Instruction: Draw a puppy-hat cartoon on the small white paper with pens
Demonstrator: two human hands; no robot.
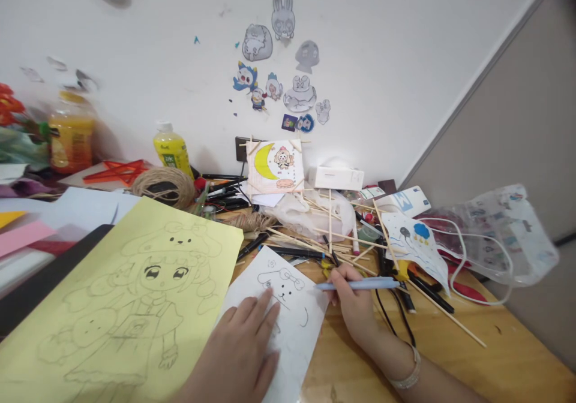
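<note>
A white sheet of paper (pixel 299 331) lies on the wooden table, bearing a line drawing of a bow-topped character with dot eyes. My left hand (pixel 243 340) rests flat on this sheet with its fingers stretched out, covering part of the drawing. At the sheet's right edge, my right hand (pixel 353 310) is closed around a light blue pen (pixel 378 283). The pen lies nearly level, its tip pointing left over the paper near the drawn bow. Left of the white sheet is a larger yellow sheet (pixel 193 259) with a pencil drawing of a girl in a hat.
Wooden sticks (pixel 330 220), pens and a plastic bag (pixel 319 211) crowd the table's back. A framed moon drawing (pixel 275 168) leans there. Behind the yellow sheet are a twine roll (pixel 162 178) and a yellow bottle (pixel 173 148). A stick-mounted drawing (pixel 416 244) sits at right.
</note>
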